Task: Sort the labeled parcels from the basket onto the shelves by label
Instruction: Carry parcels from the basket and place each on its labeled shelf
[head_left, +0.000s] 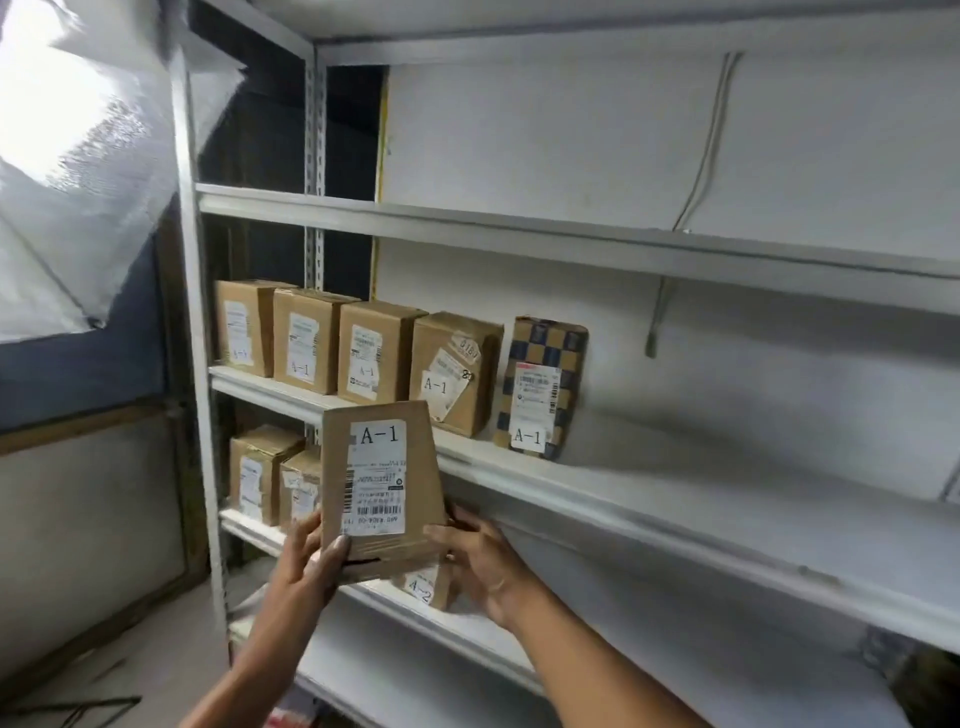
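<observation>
Head view, from left to right: crinkled white plastic sheeting (78, 171) hangs at 10 o'clock, just outside the white upright (195, 322) that marks the left edge of the shelving. Inside that edge, the A-1 shelf (649, 499) carries a row of five upright parcels: four plain brown boxes (363, 348) packed side by side from the left post, then a checkered parcel (540, 387) standing slightly apart at their right and leaning a little. Those whose labels can be read say A-1. To the right of the checkered parcel, toward 3 o'clock, the board lies bare out to the frame edge. The upper shelf (571, 236) at 12 o'clock shows bare board along its visible length, with a thin cable (706, 145) hanging down the back wall above it.

Below, the lower shelf (249, 525) holds two brown boxes (265, 467) at its left end and a box marked A-2 (426, 584), mostly hidden behind the hands.

Near centre, at about 6 o'clock, the held parcel (379, 483), a flat brown carton labelled A-1, stands upright in front of the A-1 shelf's front lip, its top edge overlapping that lip. The left hand (311, 556) grips its lower left corner, thumb pressed on the front face. The right hand (483, 561) clasps the lower right edge, fingers curled behind the carton.
</observation>
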